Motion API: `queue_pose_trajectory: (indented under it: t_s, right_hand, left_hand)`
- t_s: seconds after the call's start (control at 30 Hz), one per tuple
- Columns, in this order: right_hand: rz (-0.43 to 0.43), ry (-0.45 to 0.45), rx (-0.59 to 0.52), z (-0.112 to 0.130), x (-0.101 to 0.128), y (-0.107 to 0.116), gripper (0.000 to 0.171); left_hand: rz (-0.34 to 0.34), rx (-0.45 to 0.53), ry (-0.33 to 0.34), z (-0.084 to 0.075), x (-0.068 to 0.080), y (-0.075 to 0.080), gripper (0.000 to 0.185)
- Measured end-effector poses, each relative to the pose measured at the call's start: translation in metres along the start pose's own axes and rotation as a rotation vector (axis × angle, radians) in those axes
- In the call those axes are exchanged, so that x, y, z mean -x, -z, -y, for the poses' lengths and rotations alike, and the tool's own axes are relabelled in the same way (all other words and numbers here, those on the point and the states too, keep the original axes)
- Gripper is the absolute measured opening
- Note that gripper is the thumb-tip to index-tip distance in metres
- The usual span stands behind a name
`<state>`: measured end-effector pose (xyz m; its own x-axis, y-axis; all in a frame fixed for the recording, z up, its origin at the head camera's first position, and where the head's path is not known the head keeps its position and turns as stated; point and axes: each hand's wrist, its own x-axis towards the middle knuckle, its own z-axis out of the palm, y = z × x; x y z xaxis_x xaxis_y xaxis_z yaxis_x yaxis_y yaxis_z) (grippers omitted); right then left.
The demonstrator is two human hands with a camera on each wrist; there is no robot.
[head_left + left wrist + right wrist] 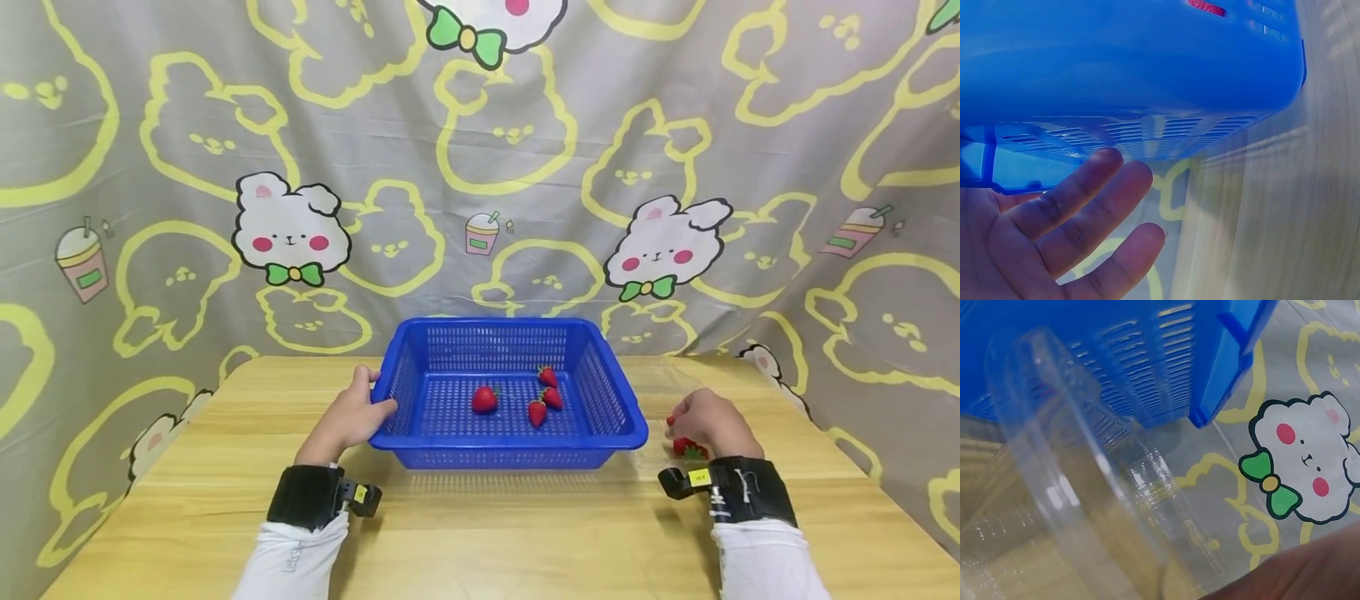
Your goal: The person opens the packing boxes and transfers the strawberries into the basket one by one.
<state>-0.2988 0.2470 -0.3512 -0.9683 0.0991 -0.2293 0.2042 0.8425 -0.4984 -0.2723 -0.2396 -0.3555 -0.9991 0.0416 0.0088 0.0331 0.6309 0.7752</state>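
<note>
My left hand (351,419) rests open against the blue basket (420,446); my right hand (708,423) fingers pinch a strawberry (688,447) on the worktop (525,533).

Glossy blue plastic basket (615,392), perforated, by the left fingers; clear, shiny plastic container (1079,487) near the right fingers. Smooth wood-grain table (487,533); printed cloth backdrop (150,167).

My white long sleeves, black wrist straps behind my left hand (348,419) and right hand (708,421), small yellow-tagged black cameras on their inner sides.
</note>
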Motion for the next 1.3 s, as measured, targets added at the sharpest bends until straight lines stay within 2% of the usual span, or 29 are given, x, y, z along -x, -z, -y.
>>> queue_pose_trajectory:
  t_s: [0.23,0.4,0.77,0.97,1.3]
  right_hand:
    - [-0.032,0.042,0.068,-0.001,-0.003,-0.006,0.004]
    - [-0.03,0.029,0.076,-0.002,-0.005,-0.008,0.009]
    - [0.003,0.053,0.052,-0.002,-0.007,-0.01,0.003]
    - [0.0,0.065,0.048,-0.002,-0.009,-0.012,0.01]
    - [-0.025,0.083,0.043,-0.001,-0.009,-0.012,0.009]
  left_hand:
    - [-0.008,-0.007,0.0,0.001,0.0,-0.001,0.048]
    - [-0.009,-0.003,0.004,0.0,-0.001,-0.002,0.048]
    - [-0.009,-0.01,0.015,-0.001,0.0,-0.002,0.049]
    - [-0.012,-0.006,0.007,0.0,0.0,-0.002,0.05]
    - [-0.01,0.006,0.002,0.0,0.001,-0.001,0.05]
